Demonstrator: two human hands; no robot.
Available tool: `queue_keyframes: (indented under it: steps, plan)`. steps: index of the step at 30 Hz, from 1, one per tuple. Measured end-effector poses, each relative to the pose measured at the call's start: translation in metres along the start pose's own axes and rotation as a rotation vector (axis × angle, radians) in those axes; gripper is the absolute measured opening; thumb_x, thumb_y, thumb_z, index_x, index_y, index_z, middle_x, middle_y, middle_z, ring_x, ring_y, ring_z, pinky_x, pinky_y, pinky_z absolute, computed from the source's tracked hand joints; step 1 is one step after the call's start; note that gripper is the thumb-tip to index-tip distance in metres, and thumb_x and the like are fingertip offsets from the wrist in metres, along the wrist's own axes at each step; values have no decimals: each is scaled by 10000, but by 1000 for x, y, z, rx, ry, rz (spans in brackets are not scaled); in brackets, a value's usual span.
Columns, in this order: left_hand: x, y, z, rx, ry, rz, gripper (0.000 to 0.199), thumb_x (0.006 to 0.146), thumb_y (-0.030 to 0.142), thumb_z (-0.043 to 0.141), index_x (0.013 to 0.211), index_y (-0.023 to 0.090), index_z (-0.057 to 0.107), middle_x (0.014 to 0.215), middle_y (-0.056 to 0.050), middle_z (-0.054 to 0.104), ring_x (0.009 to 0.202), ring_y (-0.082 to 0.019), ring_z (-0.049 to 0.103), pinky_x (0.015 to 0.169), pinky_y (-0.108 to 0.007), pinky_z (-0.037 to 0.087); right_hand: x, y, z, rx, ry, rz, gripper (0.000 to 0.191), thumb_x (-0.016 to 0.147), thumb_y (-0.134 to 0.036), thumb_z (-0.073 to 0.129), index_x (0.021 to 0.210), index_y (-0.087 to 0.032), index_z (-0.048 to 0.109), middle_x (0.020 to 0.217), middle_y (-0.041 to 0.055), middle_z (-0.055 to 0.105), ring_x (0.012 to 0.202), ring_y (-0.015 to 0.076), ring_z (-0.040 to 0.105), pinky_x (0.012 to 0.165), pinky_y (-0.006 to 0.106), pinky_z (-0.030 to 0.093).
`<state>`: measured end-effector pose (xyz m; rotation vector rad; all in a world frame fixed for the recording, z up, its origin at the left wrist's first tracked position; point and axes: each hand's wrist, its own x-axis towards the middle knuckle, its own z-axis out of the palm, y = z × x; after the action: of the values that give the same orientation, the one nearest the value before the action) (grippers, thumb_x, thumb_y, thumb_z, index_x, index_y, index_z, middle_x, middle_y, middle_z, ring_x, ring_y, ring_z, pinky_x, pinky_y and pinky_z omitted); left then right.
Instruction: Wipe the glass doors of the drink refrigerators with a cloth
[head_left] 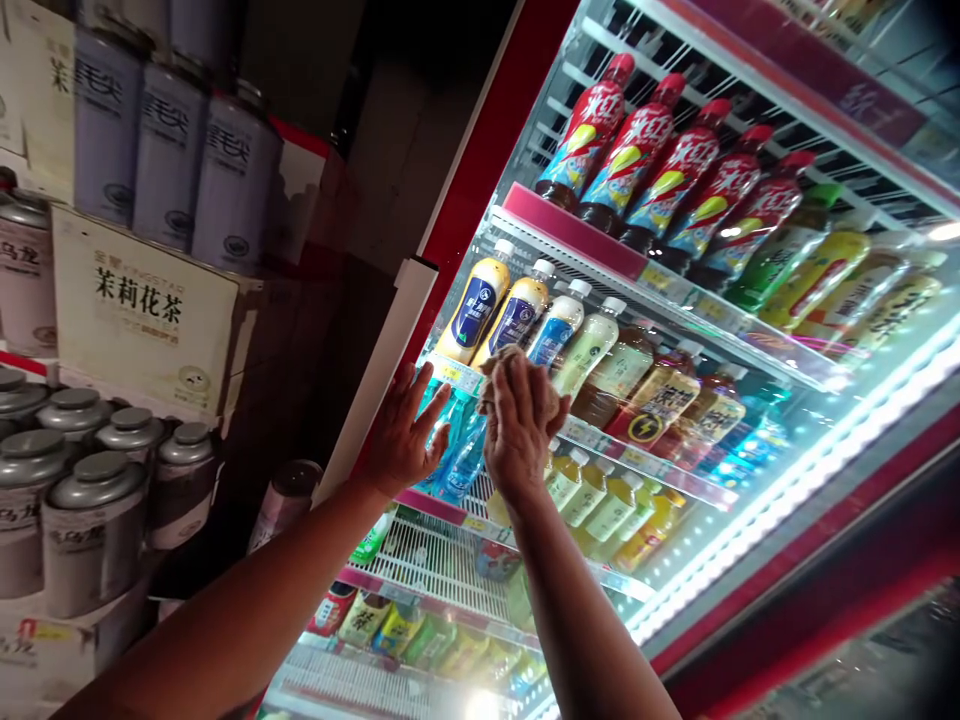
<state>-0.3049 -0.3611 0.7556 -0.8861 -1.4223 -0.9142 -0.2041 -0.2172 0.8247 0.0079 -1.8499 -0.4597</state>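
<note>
My right hand (519,435) presses a crumpled brownish cloth (489,385) against the front of a lit drinks fridge, before the middle shelves. Parts of the cloth show at the fingertips and beside the thumb. To its left, my left hand (409,428) is open with fingers spread, at the left edge of the fridge front and holding nothing. Behind the hands stand juice bottles with white caps (474,308) and a pale green bottle (589,350). Blue bottles (463,460) on the shelf below are partly covered by my hands.
Red-labelled bottles (641,140) line an upper shelf, and smaller bottles (435,640) stand low down. A bright light strip (750,510) runs along the fridge's right side. At left are stacked lilac cans (171,150), a cream carton (142,305) and grey-topped cans (97,510).
</note>
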Motion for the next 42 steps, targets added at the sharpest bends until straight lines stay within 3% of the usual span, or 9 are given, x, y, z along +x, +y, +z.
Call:
queue_keyframes:
  steps: [4, 7, 11, 17, 22, 28, 33, 39, 42]
  plan:
    - [-2, -2, 1, -53, 41, -13, 667, 963, 225, 551, 1581, 164, 306, 1608, -191, 415, 1571, -316, 243, 1257, -571, 268, 3, -8, -4, 20, -48, -93, 514, 1072, -265, 420, 1583, -295, 385, 1596, 24, 487, 1597, 157, 143, 1307, 452, -49]
    - [-3, -3, 1, -100, 62, -10, 641, 987, 263, 505, 1583, 161, 293, 1577, -199, 446, 1561, -320, 269, 1253, -586, 271, 14, -16, -1, 20, -11, -19, 532, 1071, -248, 410, 1598, -297, 355, 1612, 29, 459, 1596, 186, 161, 1307, 504, -31]
    - [-3, -3, 0, -200, 105, -4, 617, 1047, 370, 338, 1619, 173, 213, 1633, -198, 342, 1569, -330, 240, 1240, -591, 299, 23, -36, 8, 74, -5, -56, 578, 1072, -261, 392, 1633, -307, 260, 1622, 25, 443, 1601, 208, 141, 1297, 571, -62]
    - [-4, -4, 0, -261, 136, -6, 741, 1043, 571, 259, 1652, 172, 123, 1698, -193, 193, 1581, -320, 202, 1252, -526, 296, 30, -43, 9, 113, -118, -252, 530, 1059, -260, 444, 1583, -315, 380, 1610, -40, 464, 1604, 110, 15, 1295, 425, -151]
    - [-9, -7, 5, -260, 141, -10, 794, 1031, 617, 239, 1657, 151, 88, 1717, -202, 103, 1589, -326, 165, 1240, -503, 319, 55, -54, 14, 89, -98, -170, 497, 1071, -291, 405, 1566, -332, 411, 1641, -36, 410, 1605, 165, 104, 1289, 495, -137]
    - [-12, -9, 6, -182, 119, -14, 838, 1022, 640, 219, 1656, 135, 7, 1711, -244, 56, 1591, -347, 133, 1212, -519, 342, 69, -55, 6, 144, -260, -396, 492, 1068, -281, 406, 1547, -389, 421, 1630, -80, 421, 1573, 159, 245, 1306, 500, -86]
    - [-4, -1, 1, -174, 54, -58, 865, 1009, 669, 209, 1655, 139, -16, 1706, -251, 72, 1595, -347, 105, 1242, -542, 266, 100, -46, 3, 93, -177, -227, 500, 1061, -280, 413, 1551, -378, 423, 1651, -45, 385, 1589, 207, 200, 1291, 568, -56]
    - [18, 5, -6, -218, 60, -64, 840, 1023, 631, 203, 1653, 127, -32, 1712, -236, 79, 1594, -343, 109, 1254, -533, 270, 106, -43, 6, 133, -202, -390, 446, 1058, -278, 442, 1481, -400, 513, 1604, -61, 467, 1563, 181, 277, 1299, 548, -55]
    - [33, 4, -6, -238, 76, -30, 822, 1033, 607, 201, 1651, 123, -42, 1721, -217, 46, 1599, -321, 92, 1269, -509, 252, 115, -43, 4, 115, -162, -289, 460, 1068, -295, 418, 1519, -373, 472, 1632, -44, 425, 1572, 198, 255, 1296, 555, -53]
